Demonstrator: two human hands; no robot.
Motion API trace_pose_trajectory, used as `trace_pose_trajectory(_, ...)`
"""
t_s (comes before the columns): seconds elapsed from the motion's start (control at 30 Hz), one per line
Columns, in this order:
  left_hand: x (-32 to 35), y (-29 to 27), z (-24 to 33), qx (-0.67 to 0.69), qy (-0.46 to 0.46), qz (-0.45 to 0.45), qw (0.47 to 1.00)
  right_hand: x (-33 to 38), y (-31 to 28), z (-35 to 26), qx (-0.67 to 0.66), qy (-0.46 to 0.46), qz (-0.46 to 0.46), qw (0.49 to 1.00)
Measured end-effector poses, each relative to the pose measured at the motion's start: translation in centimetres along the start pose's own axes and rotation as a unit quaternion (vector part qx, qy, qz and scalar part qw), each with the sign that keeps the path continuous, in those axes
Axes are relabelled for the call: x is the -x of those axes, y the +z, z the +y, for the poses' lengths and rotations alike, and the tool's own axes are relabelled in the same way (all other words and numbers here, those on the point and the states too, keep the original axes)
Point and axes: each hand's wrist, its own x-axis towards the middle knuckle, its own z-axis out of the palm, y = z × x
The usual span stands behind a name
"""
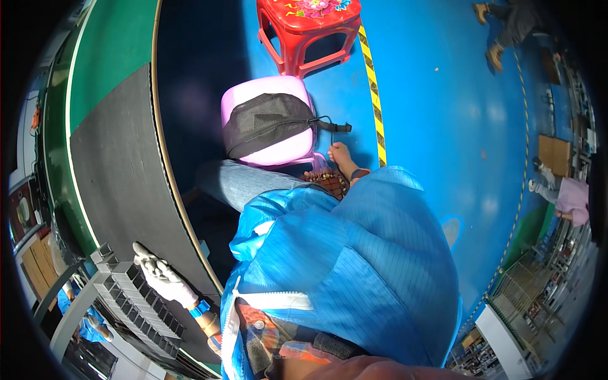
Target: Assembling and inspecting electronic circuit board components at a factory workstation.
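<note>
My left hand [166,278], in a white glove with grey fingers, lies over the dark mat beside a stack of grey ribbed parts [133,297]. Its fingers are stretched out, and I see nothing gripped in them. Down by the floor, my bare right hand [341,157] is closed beside a pink plastic stool [278,155]. A thin dark piece seems to rise from that fist, too small to name. Black mesh fabric [269,123] lies over the stool seat, its strap and black buckle [342,128] hanging past the right side.
A red flower-patterned stool [310,22] stands beyond the pink one. Yellow-black tape [373,95] crosses the blue floor. The bench edge [166,152] runs along my left. My sandalled foot [330,183] is below the pink stool. Other people are at far left and right.
</note>
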Motion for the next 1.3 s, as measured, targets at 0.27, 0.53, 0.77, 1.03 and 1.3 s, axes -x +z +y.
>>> trace_pose_trajectory(0.27,0.2,-1.7,-4.0,0.577,-0.041,-0.062,0.813,0.9,2.8,-5.2,0.329,-0.288,0.153,0.886)
trace_pose_trajectory(0.53,0.0,-0.9,-1.4,0.409,-0.063,-0.028,0.91,-1.7,1.1,-8.5,0.362,-0.353,-0.024,0.863)
trace_pose_trajectory(0.77,0.9,1.8,1.8,-0.145,0.054,0.081,0.985,-1.7,-2.9,-11.1,0.493,-0.308,-0.09,0.809)
trace_pose_trajectory(1.03,0.6,2.2,2.2,-0.234,0.121,0.077,0.962,-1.6,-5.1,-12.7,0.655,-0.184,-0.207,0.703)
trace_pose_trajectory(1.3,0.3,1.0,0.9,-0.031,0.018,0.033,0.999,-3.9,-7.3,-11.5,0.535,-0.047,-0.252,0.805)
